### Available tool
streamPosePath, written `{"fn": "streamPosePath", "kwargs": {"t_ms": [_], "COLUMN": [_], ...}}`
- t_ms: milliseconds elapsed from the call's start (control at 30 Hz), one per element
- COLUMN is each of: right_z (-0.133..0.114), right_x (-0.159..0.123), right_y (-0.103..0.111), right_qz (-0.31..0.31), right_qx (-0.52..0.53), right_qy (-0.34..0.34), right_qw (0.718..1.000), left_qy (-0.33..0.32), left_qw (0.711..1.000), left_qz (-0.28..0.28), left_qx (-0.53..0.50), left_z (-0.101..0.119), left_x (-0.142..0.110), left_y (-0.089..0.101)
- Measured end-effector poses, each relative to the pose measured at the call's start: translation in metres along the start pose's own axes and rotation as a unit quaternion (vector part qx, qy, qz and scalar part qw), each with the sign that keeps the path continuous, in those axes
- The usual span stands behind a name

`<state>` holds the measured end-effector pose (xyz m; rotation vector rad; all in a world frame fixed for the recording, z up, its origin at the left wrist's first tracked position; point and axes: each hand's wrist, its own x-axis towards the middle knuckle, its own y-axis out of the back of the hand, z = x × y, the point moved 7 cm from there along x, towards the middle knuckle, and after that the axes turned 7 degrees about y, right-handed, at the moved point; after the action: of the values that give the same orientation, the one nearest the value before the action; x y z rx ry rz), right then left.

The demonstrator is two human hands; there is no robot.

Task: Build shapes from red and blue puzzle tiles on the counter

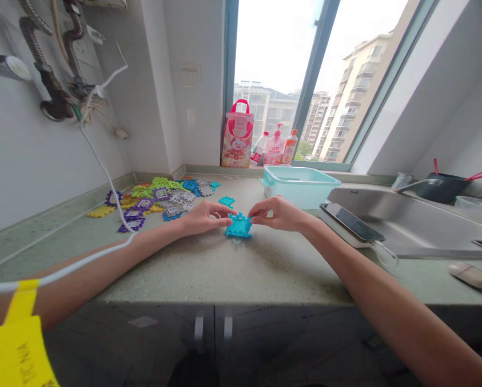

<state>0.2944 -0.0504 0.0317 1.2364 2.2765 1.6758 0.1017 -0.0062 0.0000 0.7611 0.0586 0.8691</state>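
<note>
On the speckled countertop [208, 269] a small stack of blue toothed plastic tiles [238, 226] sits between my two hands. My left hand [203, 216] pinches its left edge with fingers closed. From the other side my right hand [275, 213] grips the right edge, thumb and fingers pressed together. One more blue tile [226, 201] lies just behind. A heap of several coloured tiles [160, 200], purple, yellow, green, grey and blue, spreads out at the back left near the wall.
A light teal plastic tub [299, 184] stands behind my right hand. A phone [351, 222] lies at the steel sink's [410, 226] left rim. Bottles and a pink bag [237, 134] line the window sill. A white cable [104, 161] hangs over my left arm.
</note>
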Motion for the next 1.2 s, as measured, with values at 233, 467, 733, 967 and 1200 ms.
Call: {"fn": "streamPosePath", "kwargs": {"t_ms": [233,467,733,967,1200], "right_z": [0.004,0.006,0.009,0.012,0.014], "right_x": [-0.001,-0.001,-0.001,-0.002,-0.002], "right_y": [-0.002,-0.003,-0.007,-0.004,-0.006], "right_qz": [-0.013,-0.02,-0.028,-0.026,-0.041], "right_qx": [-0.015,0.016,0.003,-0.013,-0.03], "right_qy": [-0.013,-0.038,-0.043,-0.034,-0.034], "right_qw": [1.0,0.999,0.999,0.999,0.998], "left_qy": [-0.019,-0.052,-0.055,-0.049,-0.041], "left_qw": [0.998,0.994,0.995,0.994,0.994], "left_qz": [0.004,0.018,0.005,0.007,-0.001], "left_qx": [0.055,0.097,0.084,0.096,0.102], "left_z": [0.004,0.008,0.003,0.001,0.003], "left_x": [0.0,-0.003,-0.001,-0.003,-0.004], "left_y": [-0.001,0.001,-0.004,-0.002,-0.002]}}
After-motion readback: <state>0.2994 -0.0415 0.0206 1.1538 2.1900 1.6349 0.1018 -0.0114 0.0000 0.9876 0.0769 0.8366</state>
